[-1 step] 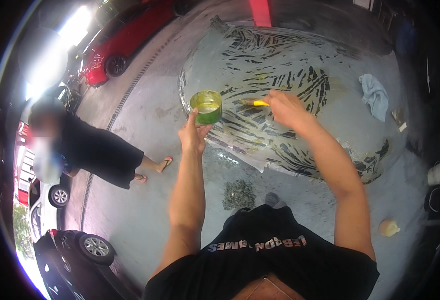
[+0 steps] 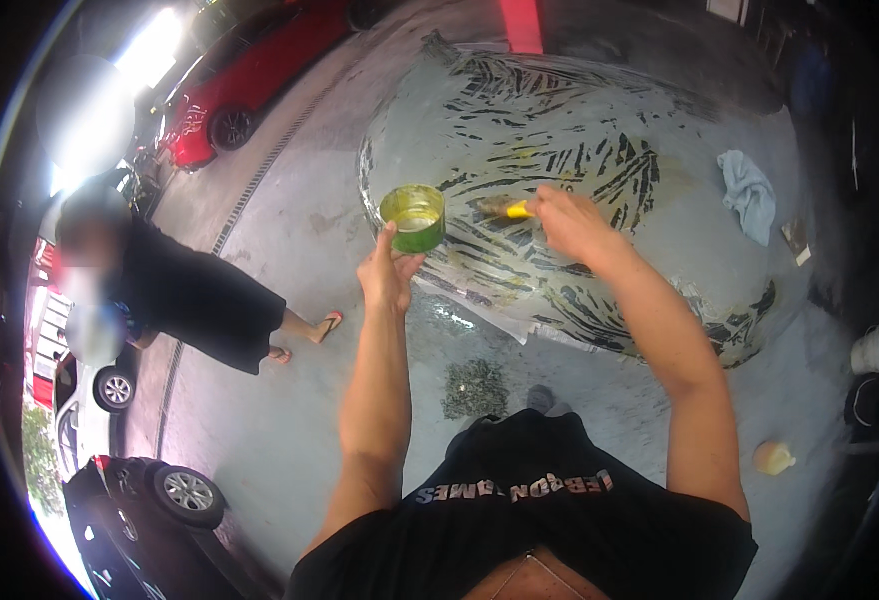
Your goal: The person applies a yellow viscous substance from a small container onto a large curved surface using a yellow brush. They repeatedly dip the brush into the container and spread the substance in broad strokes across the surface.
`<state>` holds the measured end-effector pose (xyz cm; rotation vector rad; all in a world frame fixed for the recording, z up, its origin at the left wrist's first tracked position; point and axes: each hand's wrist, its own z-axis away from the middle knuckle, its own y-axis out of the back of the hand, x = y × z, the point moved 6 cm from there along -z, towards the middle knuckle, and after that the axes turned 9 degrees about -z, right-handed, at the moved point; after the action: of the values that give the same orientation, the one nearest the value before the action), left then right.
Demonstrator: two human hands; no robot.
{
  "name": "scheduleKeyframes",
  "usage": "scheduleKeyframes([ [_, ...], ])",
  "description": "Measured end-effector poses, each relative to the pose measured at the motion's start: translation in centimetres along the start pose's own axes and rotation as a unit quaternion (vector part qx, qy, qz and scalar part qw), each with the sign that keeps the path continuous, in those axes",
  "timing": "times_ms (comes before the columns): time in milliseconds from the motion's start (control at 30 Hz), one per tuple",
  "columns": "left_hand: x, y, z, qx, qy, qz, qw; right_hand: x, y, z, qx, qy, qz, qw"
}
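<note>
In my left hand point(image 2: 390, 272) is a round green tin point(image 2: 422, 236) with some pale stuff inside. Its walls are smeared yellowish. The fingers of my right hand point(image 2: 567, 222) are closed on the yellow handle of a paintbrush point(image 2: 500, 206). The bristles point left, toward the tin, over a large grey curved surface point(image 2: 695, 170) streaked with black and yellowish marks. Whether the bristles touch that surface I cannot tell. A light blue cloth point(image 2: 747, 197) lies on its right part.
A person in black point(image 2: 200, 305) stands at the left. Beyond are a red car point(image 2: 195, 130), a white car point(image 2: 85, 420) and a dark car point(image 2: 140, 520). A white bucket point(image 2: 870, 350) and a yellowish lump point(image 2: 775, 458) are at the right. A floor grate point(image 2: 270, 165) runs past the cars.
The paintbrush in my right hand is turned slightly, and its bristles show more broadly. The tin sits a touch lower. Both hands keep their hold.
</note>
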<state>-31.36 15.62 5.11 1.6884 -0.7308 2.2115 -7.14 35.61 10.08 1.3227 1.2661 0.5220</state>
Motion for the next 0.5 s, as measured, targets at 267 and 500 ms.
scheduleKeyframes([
  [267, -2.5, 10.4, 10.4, 0.019, 0.026, 0.052, 0.998, -0.4, 2.7, 7.8, -0.062, -0.064, -0.034, 0.995],
  [500, -5.1, 13.5, 15.8, 0.039, 0.057, 0.069, 0.995, -4.2, 1.6, -0.4, 0.04, -0.096, 0.026, 0.994],
])
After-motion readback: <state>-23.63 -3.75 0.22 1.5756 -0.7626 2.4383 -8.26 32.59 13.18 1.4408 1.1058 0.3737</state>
